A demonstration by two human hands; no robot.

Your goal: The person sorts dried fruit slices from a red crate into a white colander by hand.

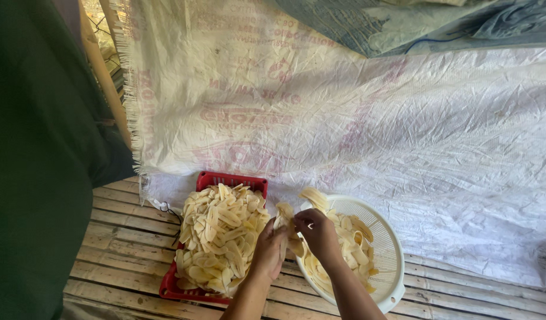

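Head view: red tray (209,179) heaped with slices (219,237); white colander (386,249) part full; left hand (268,252) and right hand (317,232) pinching slices together.

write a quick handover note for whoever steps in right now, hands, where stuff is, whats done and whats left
Left hand: closed on a few pale banana slices, held up between the two containers.
Right hand: fingers pinching at the same bunch of slices, above the white colander.
Red tray: on the slatted bamboo floor, heaped high with slices.
White colander: right of the tray, holding a thinner layer of slices.
Done: a large heap sits in the tray.
Left: the slices in hand and those in the colander are yet to be handled.
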